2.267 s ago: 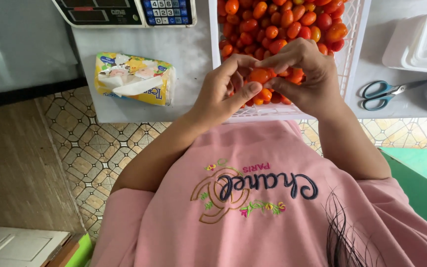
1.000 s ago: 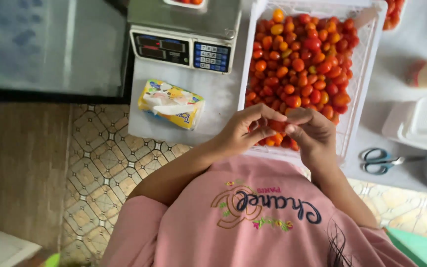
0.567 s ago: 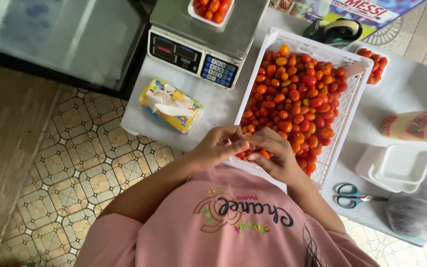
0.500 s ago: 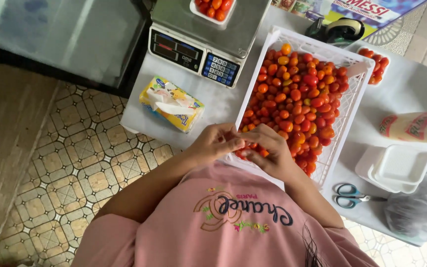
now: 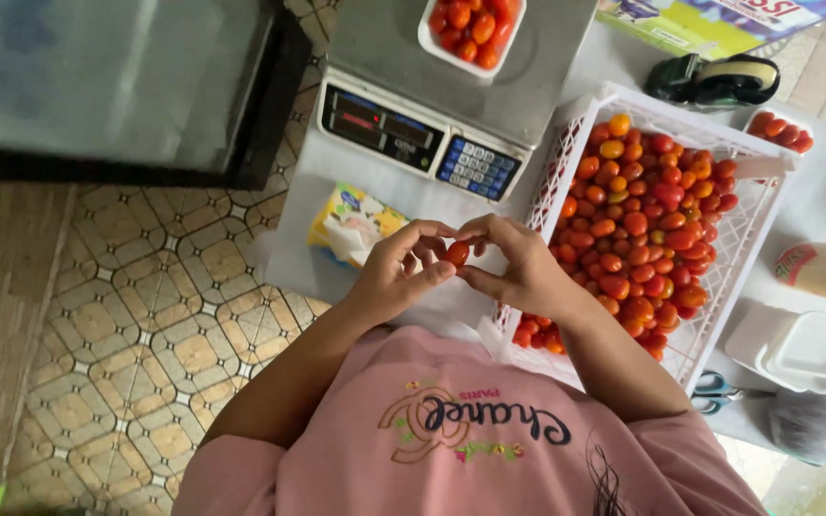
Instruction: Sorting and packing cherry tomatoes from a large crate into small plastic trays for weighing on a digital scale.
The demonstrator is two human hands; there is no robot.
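From the head camera, I saw that both hands had come up out of the white crate (image 5: 767, 177) and drawn left, meeting above the table edge. My left hand (image 5: 389, 277) and right hand (image 5: 518, 268) pinched one cherry tomato (image 5: 457, 253) between their fingertips, narrow and closed around it. It looked as if I was picking at its stem, though that was too small to tell. Beyond stood the scale (image 5: 432, 115), a filled punnet (image 5: 470, 29) on it.

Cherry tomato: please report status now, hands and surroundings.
Left hand and right hand pinch one cherry tomato together. White crate beside. Nothing blocking.
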